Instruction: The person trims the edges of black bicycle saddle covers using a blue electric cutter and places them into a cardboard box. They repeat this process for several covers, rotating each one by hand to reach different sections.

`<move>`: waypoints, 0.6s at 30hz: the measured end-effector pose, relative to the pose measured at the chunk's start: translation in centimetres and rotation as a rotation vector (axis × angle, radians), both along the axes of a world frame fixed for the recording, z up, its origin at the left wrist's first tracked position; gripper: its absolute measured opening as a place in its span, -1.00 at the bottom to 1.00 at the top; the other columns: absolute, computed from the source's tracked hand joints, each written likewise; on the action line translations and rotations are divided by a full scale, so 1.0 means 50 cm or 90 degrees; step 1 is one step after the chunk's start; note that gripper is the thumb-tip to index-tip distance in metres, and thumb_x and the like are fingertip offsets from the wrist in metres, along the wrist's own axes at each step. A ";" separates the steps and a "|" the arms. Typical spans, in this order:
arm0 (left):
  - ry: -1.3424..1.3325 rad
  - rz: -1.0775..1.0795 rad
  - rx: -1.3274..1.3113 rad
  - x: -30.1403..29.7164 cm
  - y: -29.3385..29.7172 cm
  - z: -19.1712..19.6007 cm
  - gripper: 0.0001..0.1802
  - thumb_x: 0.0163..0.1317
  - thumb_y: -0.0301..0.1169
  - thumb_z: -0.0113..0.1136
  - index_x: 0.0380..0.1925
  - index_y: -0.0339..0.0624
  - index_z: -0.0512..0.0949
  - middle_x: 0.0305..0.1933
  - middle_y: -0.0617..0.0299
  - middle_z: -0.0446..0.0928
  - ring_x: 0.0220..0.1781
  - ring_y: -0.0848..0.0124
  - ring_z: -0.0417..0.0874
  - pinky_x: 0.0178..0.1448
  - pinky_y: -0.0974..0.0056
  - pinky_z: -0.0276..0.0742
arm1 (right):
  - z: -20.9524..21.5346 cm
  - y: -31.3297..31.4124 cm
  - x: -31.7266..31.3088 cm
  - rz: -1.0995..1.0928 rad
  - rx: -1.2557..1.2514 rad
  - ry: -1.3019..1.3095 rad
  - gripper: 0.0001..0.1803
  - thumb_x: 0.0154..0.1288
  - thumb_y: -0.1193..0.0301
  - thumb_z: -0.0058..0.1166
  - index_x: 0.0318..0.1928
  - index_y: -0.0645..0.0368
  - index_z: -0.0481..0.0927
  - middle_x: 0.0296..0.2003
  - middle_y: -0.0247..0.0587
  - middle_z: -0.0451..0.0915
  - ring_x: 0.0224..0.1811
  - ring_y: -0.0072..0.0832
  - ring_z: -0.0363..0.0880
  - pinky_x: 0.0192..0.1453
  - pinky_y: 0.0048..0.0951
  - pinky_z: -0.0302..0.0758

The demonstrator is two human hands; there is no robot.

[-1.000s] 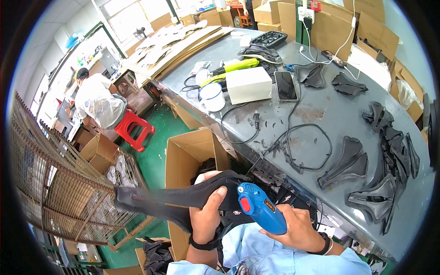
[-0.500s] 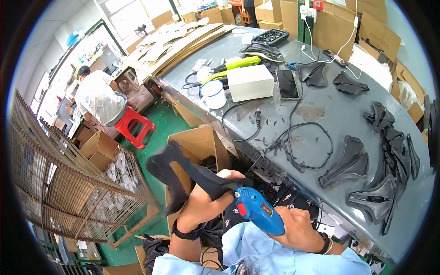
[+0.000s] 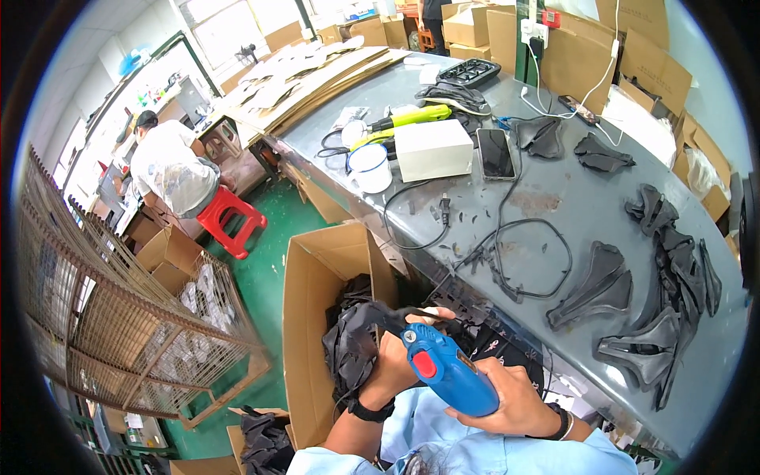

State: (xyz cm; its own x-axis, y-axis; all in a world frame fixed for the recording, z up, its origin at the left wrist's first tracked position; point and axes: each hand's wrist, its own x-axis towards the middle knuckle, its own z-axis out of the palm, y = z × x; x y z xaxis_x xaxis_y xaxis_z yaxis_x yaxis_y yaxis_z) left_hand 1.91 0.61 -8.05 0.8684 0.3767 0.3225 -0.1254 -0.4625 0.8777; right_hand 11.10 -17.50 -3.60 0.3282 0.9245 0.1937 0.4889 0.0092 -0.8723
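My right hand (image 3: pixel 513 398) is wrapped round a blue hand-held power tool (image 3: pixel 459 378) with a red button, its head pointing up and left. Close by the tool's head, my left hand (image 3: pixel 389 366) grips a dark, soft-looking black moulded piece (image 3: pixel 386 317). Much of this piece is hidden by the hand and tool, and its outline blends with the black pieces behind it. Below it stands an open cardboard box (image 3: pixel 307 336) with several crumpled black pieces (image 3: pixel 348 356) inside.
On the grey table (image 3: pixel 380 87) lie several black moulded pieces (image 3: pixel 594 289), a looped black cable (image 3: pixel 566 245), a phone (image 3: pixel 496 154), a white box (image 3: pixel 434 150) and a white mug (image 3: pixel 370 168). A wire cage (image 3: pixel 134 340) stands left. Beyond it, a person (image 3: pixel 170 166) sits on a red stool (image 3: pixel 231 224).
My left hand has turned and moved right, swinging the black piece down from its raised, spread position. The blue tool has stayed near it, tilting slightly. More of the cardboard box now shows.
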 end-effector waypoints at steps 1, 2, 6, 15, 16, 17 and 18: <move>0.048 -0.029 -0.034 -0.002 -0.001 -0.004 -0.72 0.23 -0.47 0.07 -0.08 -0.35 0.52 -0.17 0.27 0.55 -0.32 0.57 0.48 -0.26 0.51 0.42 | 0.004 0.000 0.001 0.001 0.007 0.001 -0.36 -0.10 0.25 0.46 -0.10 0.32 0.41 -0.43 -0.12 0.60 -0.46 -0.37 0.67 -0.35 -0.48 0.54; 0.096 -0.059 -0.068 -0.004 -0.003 -0.009 -0.71 0.29 -0.40 0.03 -0.06 -0.33 0.52 -0.22 0.33 0.54 -0.35 0.58 0.45 -0.28 0.53 0.39 | 0.007 -0.001 0.002 0.002 0.007 0.000 -0.36 -0.10 0.25 0.46 -0.10 0.32 0.41 -0.43 -0.12 0.60 -0.46 -0.37 0.67 -0.35 -0.48 0.54; 0.037 -0.060 -0.128 -0.012 -0.018 -0.063 -0.56 0.31 -0.15 0.02 -0.02 -0.31 0.48 -0.23 0.30 0.48 -0.27 0.56 0.42 -0.18 0.45 0.40 | 0.020 -0.003 0.002 -0.006 0.055 -0.045 -0.36 -0.10 0.27 0.47 -0.10 0.32 0.40 -0.45 -0.14 0.60 -0.47 -0.38 0.66 -0.37 -0.48 0.55; 0.011 -0.104 -0.742 -0.038 -0.073 0.057 -0.55 0.10 -0.38 0.16 -0.01 -0.20 0.31 -0.08 0.21 0.47 0.00 0.37 0.51 0.14 0.26 0.36 | -0.001 0.015 0.019 -0.093 0.017 -0.062 -0.39 -0.09 0.30 0.44 -0.09 0.29 0.38 -0.42 -0.06 0.60 -0.41 -0.24 0.68 -0.32 -0.37 0.57; -0.129 -0.061 -0.764 -0.019 -0.089 0.070 -0.47 0.18 -0.24 0.16 0.09 -0.23 0.28 -0.07 0.17 0.49 -0.03 0.32 0.55 0.14 0.21 0.39 | -0.003 0.014 0.015 -0.095 0.016 -0.064 -0.39 -0.09 0.30 0.44 -0.09 0.29 0.38 -0.42 -0.06 0.60 -0.41 -0.24 0.68 -0.32 -0.37 0.57; -0.212 -0.145 -0.811 -0.012 -0.074 0.051 -0.36 0.23 -0.02 0.09 0.19 -0.16 0.25 0.19 0.02 0.37 0.07 0.23 0.51 0.13 0.11 0.48 | -0.008 0.012 0.010 -0.051 0.049 -0.058 -0.38 -0.08 0.31 0.41 -0.05 0.25 0.37 -0.44 -0.05 0.59 -0.43 -0.16 0.65 -0.36 -0.31 0.55; -0.318 -0.051 -0.731 0.008 -0.071 0.057 -0.35 0.26 0.10 0.02 0.19 -0.10 0.26 0.19 0.01 0.38 0.02 0.23 0.53 0.06 0.12 0.53 | -0.012 0.012 0.007 -0.003 0.081 -0.050 -0.37 -0.08 0.31 0.38 -0.01 0.20 0.36 -0.47 -0.03 0.58 -0.45 -0.08 0.63 -0.40 -0.24 0.53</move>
